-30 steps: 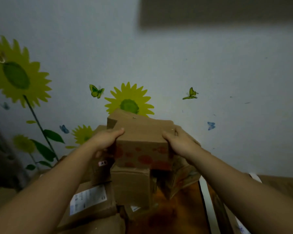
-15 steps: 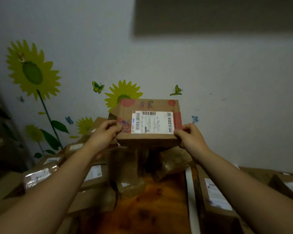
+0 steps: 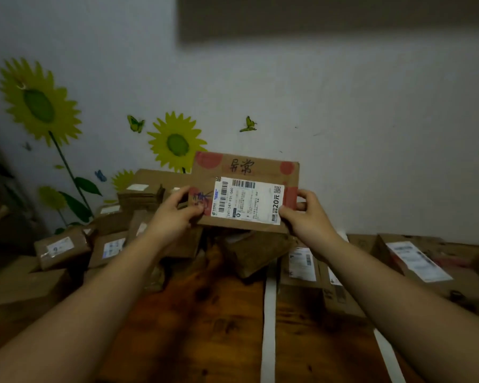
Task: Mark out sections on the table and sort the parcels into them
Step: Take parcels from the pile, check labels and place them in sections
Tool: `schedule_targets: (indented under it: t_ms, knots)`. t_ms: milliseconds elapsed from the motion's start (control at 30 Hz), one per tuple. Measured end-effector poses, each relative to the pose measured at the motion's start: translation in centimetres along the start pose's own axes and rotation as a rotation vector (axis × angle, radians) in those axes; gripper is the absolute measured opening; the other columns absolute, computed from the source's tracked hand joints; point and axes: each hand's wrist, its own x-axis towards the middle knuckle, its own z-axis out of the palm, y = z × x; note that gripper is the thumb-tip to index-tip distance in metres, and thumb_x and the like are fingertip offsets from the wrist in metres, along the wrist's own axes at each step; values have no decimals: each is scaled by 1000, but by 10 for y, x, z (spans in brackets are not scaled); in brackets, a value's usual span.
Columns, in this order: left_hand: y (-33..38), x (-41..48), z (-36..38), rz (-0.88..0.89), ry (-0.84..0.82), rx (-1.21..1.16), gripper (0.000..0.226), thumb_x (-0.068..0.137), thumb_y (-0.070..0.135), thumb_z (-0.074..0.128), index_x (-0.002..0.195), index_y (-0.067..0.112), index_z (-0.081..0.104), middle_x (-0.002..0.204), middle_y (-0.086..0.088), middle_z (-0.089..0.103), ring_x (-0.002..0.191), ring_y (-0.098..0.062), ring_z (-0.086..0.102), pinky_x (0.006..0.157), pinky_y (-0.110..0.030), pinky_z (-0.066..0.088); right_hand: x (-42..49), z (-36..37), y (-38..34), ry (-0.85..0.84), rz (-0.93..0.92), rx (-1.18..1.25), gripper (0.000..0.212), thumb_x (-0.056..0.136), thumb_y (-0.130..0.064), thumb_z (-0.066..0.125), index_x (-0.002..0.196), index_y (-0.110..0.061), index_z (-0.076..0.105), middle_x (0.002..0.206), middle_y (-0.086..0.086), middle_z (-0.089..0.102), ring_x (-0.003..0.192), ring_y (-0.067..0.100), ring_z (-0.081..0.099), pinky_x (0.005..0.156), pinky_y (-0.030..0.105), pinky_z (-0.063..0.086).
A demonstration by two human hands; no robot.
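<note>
- A white tape strip (image 3: 268, 313) runs down the dark wooden table (image 3: 205, 322). A second strip (image 3: 385, 346) lies to its right, marking out sections.
- Labelled parcels (image 3: 415, 261) lie to the right of the first strip, some across the second.
- The person's left hand (image 3: 172, 214) and right hand (image 3: 304, 214) hold a cardboard parcel (image 3: 260, 167) in the air over the table's far end, its shipping label (image 3: 246, 201) facing the camera.
- Each thumb presses the front face beside the label. The other fingers wrap round the side edges, mostly hidden behind the box.
- A loose heap of boxes (image 3: 64, 244) lies below and to the left of the held parcel.
- Sunflower stickers (image 3: 177, 142) decorate the wall behind.
- Both hands grip low on the box, so a slip could drop it onto the heap and knock boxes across the tape. In the dim light the label could also be misread, which would put the parcel in the wrong section.
</note>
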Motion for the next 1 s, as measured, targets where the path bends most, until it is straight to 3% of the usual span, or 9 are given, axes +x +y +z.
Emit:
schedule_targets:
  t_ms: [67,200,333,433,500,633,833,933,1000]
  knots:
    - [7,-9,6,28,-23,-14,51,90,-3,54,130,27,45,106,0,62,83,-16,64,53,-21,52,-13,-8,-4,0,-38,3,48,88,-25,67,126,-37,41,109,-5,61,97,13,64,78,36,59]
    - [12,-21,7,50,-80,-52,56,89,-7,52,139,17,43,120,-9,59,97,-26,64,79,-44,55,-41,-19,-14,51,-52,6,49,92,-22,61,134,-34,41,110,-4,61,96,13,65,72,30,60]
    - [9,-41,13,70,-116,-124,50,92,-6,49,132,24,46,109,-2,63,89,-15,64,62,-23,57,-74,-28,-19,131,-33,-34,40,93,-22,59,131,-26,45,117,-2,60,97,13,64,75,33,59]
    - [-4,-51,19,68,-159,-152,44,94,-2,46,132,20,49,115,-4,64,97,-20,64,73,-29,56,-99,-34,-13,201,32,-27,33,92,-22,61,122,-19,47,125,1,59,94,14,67,76,36,60]
    - [-13,-60,29,66,-182,-132,42,95,1,46,133,18,51,113,-3,66,98,-19,65,79,-34,54,-116,-42,-3,212,72,-5,44,91,-19,62,131,-19,42,132,1,55,98,15,66,77,37,60]
    - [-19,-78,57,63,-174,-99,32,96,9,49,124,22,53,116,-2,63,96,-14,65,68,-26,51,-143,-71,8,213,77,-13,86,84,-10,69,146,-41,20,142,-8,40,117,22,57,80,48,58]
    - [-4,-116,133,72,-222,-80,54,84,-1,64,128,22,42,117,-3,58,91,-8,61,67,-20,52,-176,-139,25,305,157,-63,27,92,-15,61,113,-13,45,119,10,56,87,16,64,53,17,52]
    - [-4,-138,191,5,-338,-125,89,84,-8,60,149,32,15,127,1,54,98,-14,62,82,-41,55,-192,-183,44,309,164,-127,35,92,-20,61,125,-21,47,114,3,60,92,14,63,74,27,58]
    - [-9,-155,234,-38,-332,-125,99,84,-7,61,150,34,-1,131,7,48,101,-14,61,84,-43,54,-204,-219,56,291,157,-187,42,93,-24,59,133,-27,46,110,-5,61,99,14,62,90,40,54]
